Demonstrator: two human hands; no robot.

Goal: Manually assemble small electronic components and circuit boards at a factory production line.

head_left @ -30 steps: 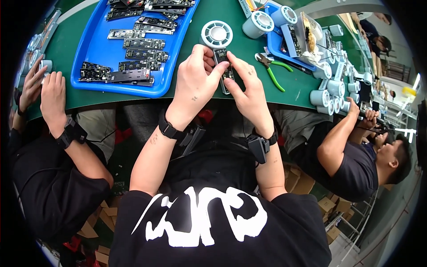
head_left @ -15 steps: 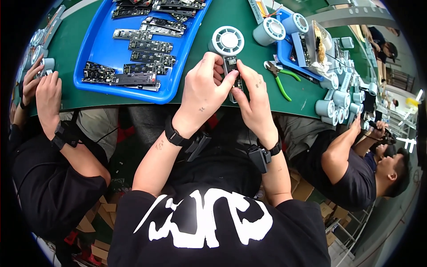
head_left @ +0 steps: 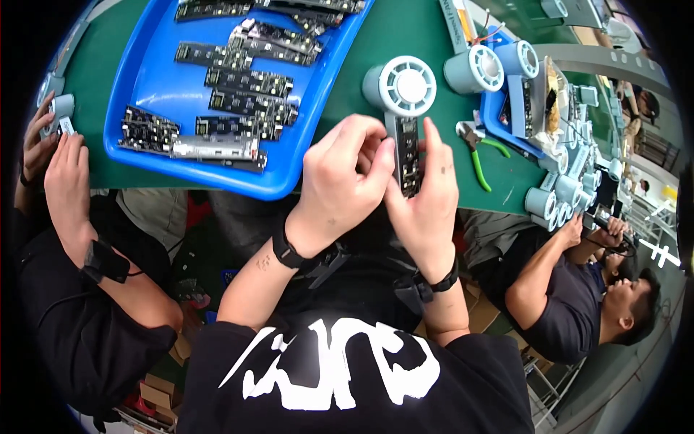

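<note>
A light-blue handheld fan (head_left: 373,88) with a round grille lies on the green table in front of me. Inside its handle sits a long dark circuit board (head_left: 409,153) with small parts on it. My left hand (head_left: 348,165) has its fingers curled, with thumb and fingertips pinching the handle's left edge. Along the handle's other side, my right hand (head_left: 426,199) grips with the thumb at the lower left and the fingers stretched up the right edge. The handle's lower end is partly hidden by my hands.
A blue tray (head_left: 271,189) of several circuit boards (head_left: 249,78) stands to the left. Green-handled cutters (head_left: 477,165) lie at right, near more fans (head_left: 473,69) and a second blue tray (head_left: 515,141). Co-workers sit on both sides; one hand (head_left: 69,170) handles a fan at far left.
The whole view has shifted, so the table things sit lower in the picture. My right fingers have straightened along the handle, and more of the circuit board shows between my hands.
</note>
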